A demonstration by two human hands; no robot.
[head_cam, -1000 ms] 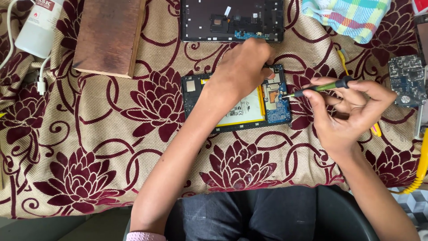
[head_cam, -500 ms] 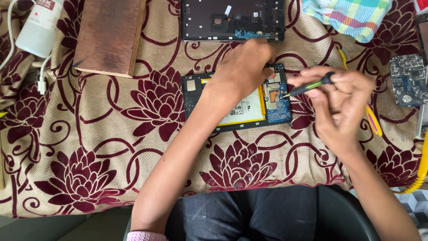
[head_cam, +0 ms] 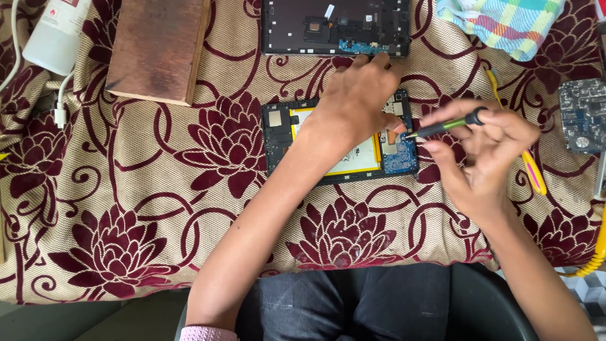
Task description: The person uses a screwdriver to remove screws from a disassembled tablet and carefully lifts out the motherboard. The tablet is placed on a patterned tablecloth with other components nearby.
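An opened tablet (head_cam: 297,136) with a yellow-edged battery and a blue circuit board (head_cam: 399,158) lies on the flowered cloth. My left hand (head_cam: 360,95) rests flat on its upper middle, pressing it down. My right hand (head_cam: 483,148) holds a thin green and black screwdriver (head_cam: 442,127) by the fingertips, its tip pointing left just above the tablet's right end near an orange flex cable. The tablet's middle is hidden under my left hand and forearm.
A second dark tablet frame (head_cam: 334,25) lies at the top. A wooden block (head_cam: 158,50), a white charger with cable (head_cam: 53,38), a checked cloth (head_cam: 511,22), a small circuit board (head_cam: 581,113) and a yellow-pink tool (head_cam: 533,170) lie around.
My right hand has drawn the screwdriver slightly left and tilted it, bringing its tip closer over the tablet's right end. My left hand stays put on the tablet.
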